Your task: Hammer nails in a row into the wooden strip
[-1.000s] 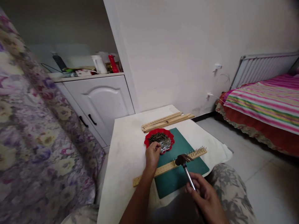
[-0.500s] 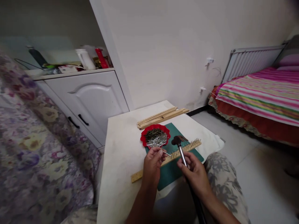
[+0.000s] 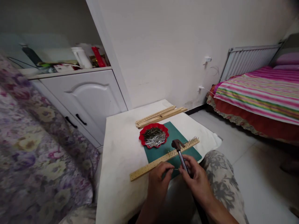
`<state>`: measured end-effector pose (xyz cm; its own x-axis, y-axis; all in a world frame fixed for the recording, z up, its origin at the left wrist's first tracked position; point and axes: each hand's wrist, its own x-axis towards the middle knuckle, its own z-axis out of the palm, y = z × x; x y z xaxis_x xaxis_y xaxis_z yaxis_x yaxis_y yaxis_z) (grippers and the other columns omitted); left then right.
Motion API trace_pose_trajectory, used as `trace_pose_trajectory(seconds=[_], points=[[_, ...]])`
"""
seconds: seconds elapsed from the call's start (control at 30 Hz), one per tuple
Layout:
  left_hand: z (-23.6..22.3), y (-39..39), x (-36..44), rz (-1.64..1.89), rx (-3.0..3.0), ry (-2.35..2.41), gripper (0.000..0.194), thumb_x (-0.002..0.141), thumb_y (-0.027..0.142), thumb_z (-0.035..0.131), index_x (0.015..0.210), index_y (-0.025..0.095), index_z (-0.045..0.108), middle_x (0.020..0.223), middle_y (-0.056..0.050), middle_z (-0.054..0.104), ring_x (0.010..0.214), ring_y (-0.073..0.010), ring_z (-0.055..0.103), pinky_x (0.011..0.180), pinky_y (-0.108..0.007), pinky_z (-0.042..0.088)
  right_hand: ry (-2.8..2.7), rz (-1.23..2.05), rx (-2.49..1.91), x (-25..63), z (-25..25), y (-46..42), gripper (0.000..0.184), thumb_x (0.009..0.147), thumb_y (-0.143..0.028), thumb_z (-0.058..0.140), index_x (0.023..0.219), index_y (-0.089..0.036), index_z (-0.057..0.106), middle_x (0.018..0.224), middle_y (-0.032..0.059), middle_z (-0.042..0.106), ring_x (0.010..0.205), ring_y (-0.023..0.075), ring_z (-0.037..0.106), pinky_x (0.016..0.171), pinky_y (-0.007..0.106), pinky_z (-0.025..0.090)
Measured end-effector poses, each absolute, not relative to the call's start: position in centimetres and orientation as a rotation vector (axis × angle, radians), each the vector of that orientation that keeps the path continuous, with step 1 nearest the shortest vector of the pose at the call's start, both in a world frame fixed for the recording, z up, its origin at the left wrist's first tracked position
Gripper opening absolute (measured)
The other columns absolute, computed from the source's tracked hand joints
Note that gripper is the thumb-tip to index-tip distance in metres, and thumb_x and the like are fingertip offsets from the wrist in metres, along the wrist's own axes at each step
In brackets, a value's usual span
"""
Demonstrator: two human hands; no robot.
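Observation:
Between the thumb and fingertips of my left hand (image 3: 161, 179) is a thin nail (image 3: 176, 169), pointing toward my other hand. My right hand (image 3: 195, 174) is closed around a claw hammer (image 3: 182, 158), its dark head up and tilted over the strip. A long wooden strip (image 3: 149, 167) lies aslant across a green cutting mat (image 3: 173, 132). Several nails stand upright in the strip's right half, while small holes dot its left half. Beyond my left hand, a red scalloped dish (image 3: 141, 141) holds a heap of loose nails (image 3: 154, 137), some dark, some silvery.
More wooden strips (image 3: 161, 116) lie at the back of the white-covered table (image 3: 119, 149). A white cabinet (image 3: 88, 96) and a floral curtain (image 3: 46, 149) stand at left. My knee (image 3: 219, 174) is beside the table's right edge, with a bed (image 3: 257, 96) farther off.
My left hand has moved down and toward me with the nail, away from the strip, coming close to my right hand. The hammer's head has dipped slightly.

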<state>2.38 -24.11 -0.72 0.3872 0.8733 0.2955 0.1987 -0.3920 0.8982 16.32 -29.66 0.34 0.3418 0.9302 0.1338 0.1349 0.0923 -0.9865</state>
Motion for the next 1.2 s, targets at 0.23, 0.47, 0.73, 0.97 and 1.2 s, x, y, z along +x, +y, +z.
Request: trace_pose_trajectory(seconds=[0.23, 0.47, 0.73, 0.97, 1.2], points=[[-0.9, -25.1, 1.9, 1.057, 2.32, 1.006, 0.021, 0.086, 0.019, 0.046, 0.077, 0.02, 0.066, 0.078, -0.005, 0.064, 0.074, -0.0156, 0.059, 0.066, -0.026, 0.046, -1.224, 0.806, -1.405, 16.3, -0.4, -30.7, 0.029, 0.087, -0.03, 0.053, 0.115, -0.021, 0.051, 0.084, 0.0019, 0.066, 0.083, 0.0199, 0.064, 0.072, 0.026, 0.049], [-3.2, -19.9, 2.5, 1.06, 1.688, 1.285, 0.012, 0.079, 0.029, 0.056, 0.078, 0.018, 0.062, 0.068, 0.0, 0.065, 0.066, -0.0142, 0.062, 0.063, -0.023, 0.047, -1.083, 0.851, -1.438, 17.5, -1.9, -31.2, 0.037, 0.087, -0.039, 0.055, 0.118, -0.021, 0.051, 0.098, 0.0054, 0.067, 0.088, 0.0211, 0.064, 0.076, 0.027, 0.049], [-4.1, -18.1, 3.9, 1.071, 1.752, 1.343, 0.016, 0.079, 0.03, 0.055, 0.076, 0.018, 0.065, 0.069, 0.001, 0.065, 0.066, -0.0129, 0.059, 0.063, -0.021, 0.044, -1.06, 0.888, -1.378, 17.6, -2.0, -31.1, 0.033, 0.087, -0.038, 0.055, 0.116, -0.022, 0.053, 0.098, 0.0046, 0.067, 0.084, 0.0182, 0.064, 0.074, 0.023, 0.05], [-4.2, -18.1, 3.9, 1.05, 1.829, 1.352, 0.014, 0.079, 0.027, 0.055, 0.077, 0.019, 0.066, 0.072, 0.001, 0.065, 0.068, -0.0128, 0.059, 0.064, -0.022, 0.043, -1.022, 0.919, -1.371, 17.8, -2.3, -31.1, 0.033, 0.086, -0.038, 0.056, 0.115, -0.022, 0.054, 0.097, 0.0047, 0.067, 0.084, 0.0191, 0.063, 0.074, 0.025, 0.05], [-4.7, -17.8, 3.8, 1.062, 1.943, 1.329, 0.014, 0.081, 0.024, 0.054, 0.078, 0.02, 0.066, 0.078, 0.0, 0.064, 0.073, -0.0131, 0.059, 0.066, -0.022, 0.042, -1.085, 0.954, -1.344, 17.7, -1.4, -31.0, 0.032, 0.089, -0.035, 0.053, 0.118, -0.022, 0.051, 0.097, 0.0043, 0.065, 0.085, 0.0193, 0.061, 0.074, 0.026, 0.047]])
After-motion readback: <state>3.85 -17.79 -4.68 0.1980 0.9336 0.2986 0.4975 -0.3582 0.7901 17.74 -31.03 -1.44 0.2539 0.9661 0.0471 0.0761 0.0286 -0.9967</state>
